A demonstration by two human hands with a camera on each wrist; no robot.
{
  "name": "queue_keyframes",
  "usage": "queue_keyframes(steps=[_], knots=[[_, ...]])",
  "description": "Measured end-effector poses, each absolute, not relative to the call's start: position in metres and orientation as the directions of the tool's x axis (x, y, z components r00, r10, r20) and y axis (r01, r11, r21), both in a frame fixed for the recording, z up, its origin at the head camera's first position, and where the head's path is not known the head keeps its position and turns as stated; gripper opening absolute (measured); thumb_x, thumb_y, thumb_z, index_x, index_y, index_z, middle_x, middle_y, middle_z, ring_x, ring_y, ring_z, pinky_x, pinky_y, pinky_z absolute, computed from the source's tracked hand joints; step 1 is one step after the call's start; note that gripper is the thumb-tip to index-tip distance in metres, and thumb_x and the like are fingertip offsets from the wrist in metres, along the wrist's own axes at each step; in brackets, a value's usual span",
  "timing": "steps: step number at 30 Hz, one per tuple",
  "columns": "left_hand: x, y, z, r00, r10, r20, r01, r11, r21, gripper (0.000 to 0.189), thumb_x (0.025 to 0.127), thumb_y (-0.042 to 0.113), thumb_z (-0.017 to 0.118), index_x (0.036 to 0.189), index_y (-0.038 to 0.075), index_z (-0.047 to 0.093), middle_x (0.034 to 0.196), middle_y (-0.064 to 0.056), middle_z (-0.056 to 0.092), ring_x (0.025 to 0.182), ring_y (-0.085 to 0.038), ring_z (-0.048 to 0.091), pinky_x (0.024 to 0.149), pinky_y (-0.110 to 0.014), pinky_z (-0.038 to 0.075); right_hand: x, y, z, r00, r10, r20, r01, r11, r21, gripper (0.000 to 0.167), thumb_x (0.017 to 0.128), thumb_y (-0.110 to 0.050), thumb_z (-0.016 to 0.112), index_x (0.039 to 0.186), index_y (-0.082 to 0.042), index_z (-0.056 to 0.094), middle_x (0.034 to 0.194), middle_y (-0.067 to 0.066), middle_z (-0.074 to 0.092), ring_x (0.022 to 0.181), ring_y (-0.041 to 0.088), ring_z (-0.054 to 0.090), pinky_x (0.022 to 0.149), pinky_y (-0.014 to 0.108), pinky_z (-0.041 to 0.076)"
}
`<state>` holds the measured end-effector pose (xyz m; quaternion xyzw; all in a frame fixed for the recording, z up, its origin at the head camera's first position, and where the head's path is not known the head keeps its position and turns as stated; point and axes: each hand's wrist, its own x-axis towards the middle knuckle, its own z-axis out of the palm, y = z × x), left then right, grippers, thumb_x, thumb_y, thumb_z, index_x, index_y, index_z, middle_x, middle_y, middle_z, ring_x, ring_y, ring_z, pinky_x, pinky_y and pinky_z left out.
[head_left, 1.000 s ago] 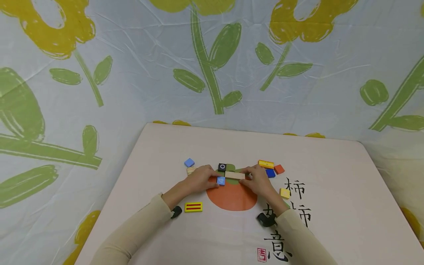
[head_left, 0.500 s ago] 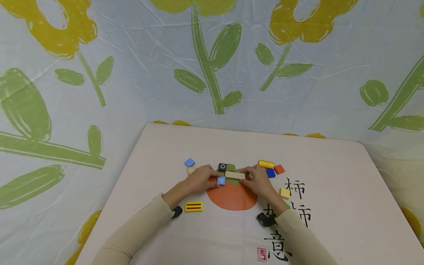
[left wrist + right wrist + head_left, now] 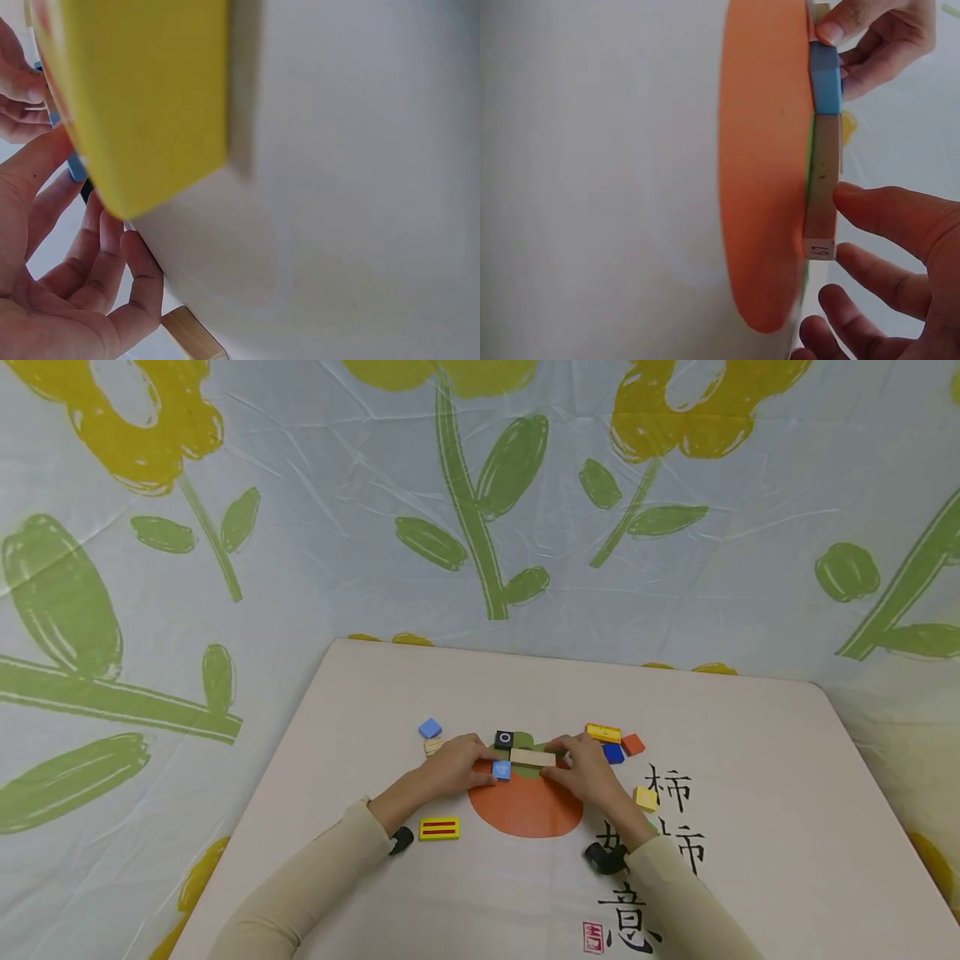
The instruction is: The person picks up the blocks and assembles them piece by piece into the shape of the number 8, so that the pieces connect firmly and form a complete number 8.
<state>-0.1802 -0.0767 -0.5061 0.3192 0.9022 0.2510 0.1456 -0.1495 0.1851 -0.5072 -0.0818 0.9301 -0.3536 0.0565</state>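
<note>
In the head view my left hand (image 3: 453, 764) pinches a small blue square block (image 3: 501, 770) with a white mark between thumb and index finger. Its right end meets a long plain wooden block (image 3: 532, 758), numbered at one end in the right wrist view. My right hand (image 3: 585, 768) holds that wooden block at its right end, thumb against the long side (image 3: 825, 165) and index finger at the end; the other fingers are apart from it. A black block (image 3: 504, 739) with a white ring stands just behind the blue one. These lie over the printed orange fruit (image 3: 525, 806).
A yellow block with red stripes (image 3: 438, 828) lies near my left forearm. Behind the left hand are a blue block (image 3: 430, 727) and a striped wooden one (image 3: 433, 746). Yellow (image 3: 603, 732), dark blue (image 3: 612, 752), red (image 3: 633, 743) and pale yellow (image 3: 645, 798) blocks lie to the right.
</note>
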Motion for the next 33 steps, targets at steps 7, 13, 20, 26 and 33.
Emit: queue_keyframes(steps=[7, 13, 20, 26, 33], knots=[[-0.18, -0.077, -0.506, -0.757, 0.647, -0.098, 0.508, 0.676, 0.534, 0.038, 0.09, 0.029, 0.078, 0.125, 0.014, 0.072, 0.105, 0.0, 0.061, 0.095, -0.015, 0.054, 0.079, -0.025, 0.046, -0.145, 0.193, -0.495, -0.981, -0.193, 0.004, -0.145, 0.722, -0.677, 0.032, 0.088, -0.016, 0.079, 0.117, -0.006, 0.071, 0.107, 0.014, 0.06, 0.098, 0.03, 0.052, 0.078, 0.042, 0.05], [-0.179, -0.077, -0.505, -0.757, 0.646, -0.092, 0.51, 0.673, 0.536, 0.039, 0.09, 0.029, 0.078, 0.125, 0.013, 0.072, 0.104, 0.0, 0.06, 0.093, -0.015, 0.053, 0.078, -0.025, 0.046, -0.138, 0.207, -0.484, -0.979, -0.185, 0.088, -0.194, 0.699, -0.689, 0.031, 0.088, -0.013, 0.077, 0.117, -0.002, 0.071, 0.112, 0.018, 0.064, 0.101, 0.036, 0.057, 0.082, 0.05, 0.05], [-0.18, -0.077, -0.507, -0.759, 0.645, -0.094, 0.512, 0.679, 0.526, 0.039, 0.09, 0.03, 0.078, 0.125, 0.015, 0.072, 0.105, 0.001, 0.061, 0.095, -0.013, 0.053, 0.08, -0.024, 0.046, -0.132, 0.229, -0.474, -0.969, -0.178, 0.173, -0.248, 0.701, -0.669, 0.029, 0.089, -0.01, 0.077, 0.115, 0.0, 0.072, 0.111, 0.018, 0.063, 0.099, 0.037, 0.057, 0.081, 0.051, 0.048], [-0.181, -0.077, -0.508, -0.759, 0.644, -0.093, 0.508, 0.676, 0.533, 0.039, 0.089, 0.03, 0.078, 0.125, 0.014, 0.072, 0.105, 0.001, 0.061, 0.094, -0.013, 0.053, 0.079, -0.024, 0.046, -0.135, 0.254, -0.467, -0.981, -0.12, 0.152, -0.191, 0.727, -0.66, 0.03, 0.09, -0.01, 0.076, 0.118, -0.002, 0.071, 0.111, 0.019, 0.06, 0.094, 0.035, 0.055, 0.076, 0.047, 0.048], [-0.181, -0.077, -0.509, -0.757, 0.648, -0.086, 0.513, 0.669, 0.538, 0.039, 0.089, 0.029, 0.078, 0.125, 0.014, 0.073, 0.105, 0.001, 0.061, 0.095, -0.013, 0.053, 0.08, -0.025, 0.047, -0.14, 0.287, -0.468, -0.977, -0.123, 0.177, -0.211, 0.718, -0.664, 0.031, 0.093, -0.011, 0.072, 0.123, -0.001, 0.068, 0.116, 0.022, 0.058, 0.101, 0.038, 0.057, 0.085, 0.055, 0.047]])
